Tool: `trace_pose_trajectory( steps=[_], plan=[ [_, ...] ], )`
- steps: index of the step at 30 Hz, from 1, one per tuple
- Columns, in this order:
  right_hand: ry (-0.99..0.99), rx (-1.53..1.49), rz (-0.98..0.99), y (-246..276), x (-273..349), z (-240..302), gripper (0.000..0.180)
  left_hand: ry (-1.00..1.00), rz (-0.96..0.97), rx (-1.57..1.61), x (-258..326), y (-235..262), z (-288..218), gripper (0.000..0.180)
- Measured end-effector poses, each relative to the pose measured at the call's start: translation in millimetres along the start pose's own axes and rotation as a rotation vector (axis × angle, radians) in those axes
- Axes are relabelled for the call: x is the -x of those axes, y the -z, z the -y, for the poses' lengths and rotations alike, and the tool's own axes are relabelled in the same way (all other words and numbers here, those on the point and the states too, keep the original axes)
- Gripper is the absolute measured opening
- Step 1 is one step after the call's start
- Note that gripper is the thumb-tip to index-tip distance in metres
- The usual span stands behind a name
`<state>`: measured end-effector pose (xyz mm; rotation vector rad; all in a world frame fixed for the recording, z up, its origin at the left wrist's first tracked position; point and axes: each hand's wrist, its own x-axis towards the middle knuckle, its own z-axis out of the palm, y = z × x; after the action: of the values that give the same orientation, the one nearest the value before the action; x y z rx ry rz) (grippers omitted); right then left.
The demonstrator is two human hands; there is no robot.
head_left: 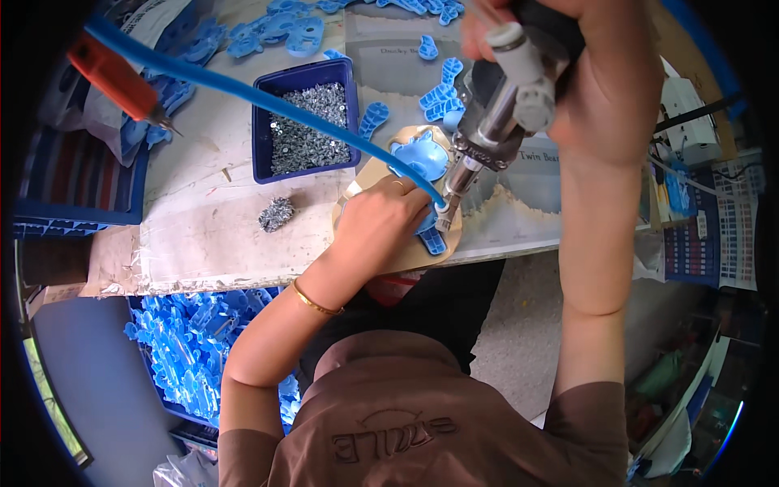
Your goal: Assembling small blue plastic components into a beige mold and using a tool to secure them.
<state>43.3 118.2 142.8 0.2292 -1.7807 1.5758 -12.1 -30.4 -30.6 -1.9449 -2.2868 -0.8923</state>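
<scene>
Hands work over a tan jig (381, 174) at the desk's (211, 227) near edge: left hand (381, 223) presses a blue plastic part (422, 158) onto it, right hand (568, 73) grips a pneumatic screwdriver (495, 122) above it. Beside the jig sits a blue screw tray (304, 122).

The driver (503, 105) is shiny metal with grey plastic fittings; its hose (243, 91) is smooth blue plastic. Beside the matt blue plastic part (422, 156), screws (304, 126) glint; the desk (211, 219) looks worn, rough.
</scene>
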Motion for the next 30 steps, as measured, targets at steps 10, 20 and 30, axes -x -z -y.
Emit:
trace_pose_trajectory(
  steps=[10,20,30],
  plan=[
    [-0.219,-0.098,-0.088,-9.7,21.7,1.7,0.056,0.006,0.043,0.062,1.7,-16.0,18.1,0.013],
    [-0.069,-0.102,-0.213,-23.5,39.6,-35.1,0.036,0.081,-0.124,0.227,25.3,16.4,12.4,0.015],
    [-0.102,0.261,-0.39,-47.2,-8.2,34.4,0.042,0.449,-0.178,-0.155,80.7,55.8,79.2,0.005]
  ],
)
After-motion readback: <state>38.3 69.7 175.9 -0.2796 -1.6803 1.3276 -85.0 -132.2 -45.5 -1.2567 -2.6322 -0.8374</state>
